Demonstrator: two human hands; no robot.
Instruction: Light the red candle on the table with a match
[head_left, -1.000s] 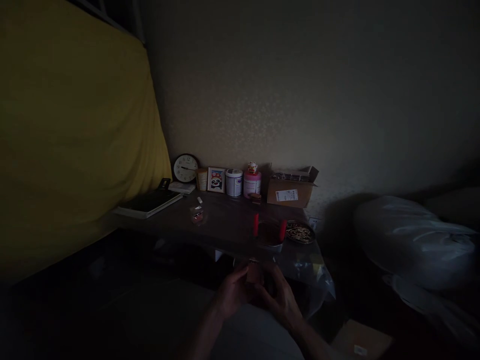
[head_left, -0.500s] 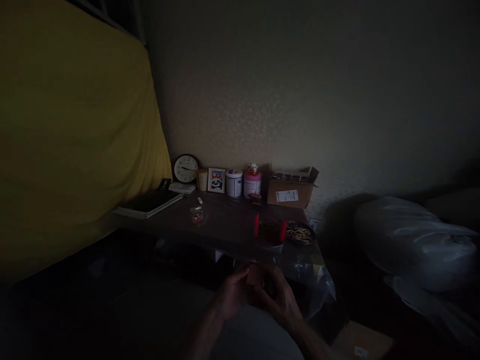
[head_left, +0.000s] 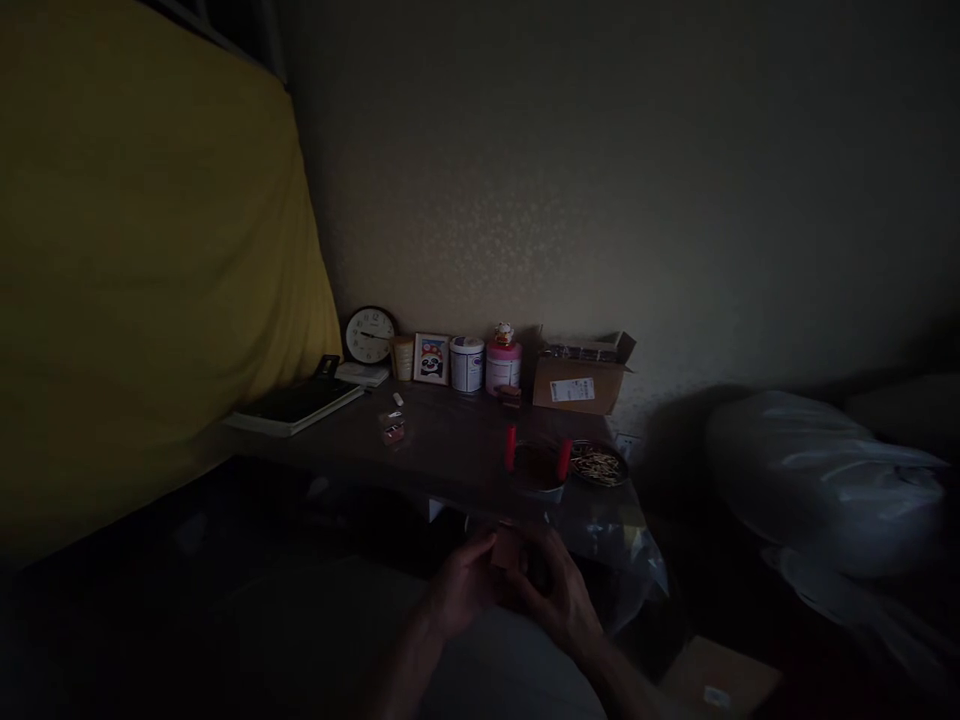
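Observation:
The room is very dark. My left hand (head_left: 463, 583) and my right hand (head_left: 564, 592) meet in front of me, just below the near edge of a dark table (head_left: 450, 455). Both have curled fingers around a small reddish-brown box (head_left: 508, 546) held between them. On the table right above my hands stands a dark bowl (head_left: 537, 470) with two red candles (head_left: 511, 448) upright at its sides. A round dish of matchsticks (head_left: 598, 464) lies to its right.
Along the wall stand a clock (head_left: 370, 335), a small panda picture (head_left: 431, 359), a white tin (head_left: 466, 364), a pink tin (head_left: 503, 366) and an open cardboard box (head_left: 581, 375). A book (head_left: 294, 405) lies at left by a yellow cloth (head_left: 142, 270). A white bag (head_left: 817, 480) sits at right.
My hands have shifted only slightly while holding the small box; the view moved a little. Nothing on the table has changed.

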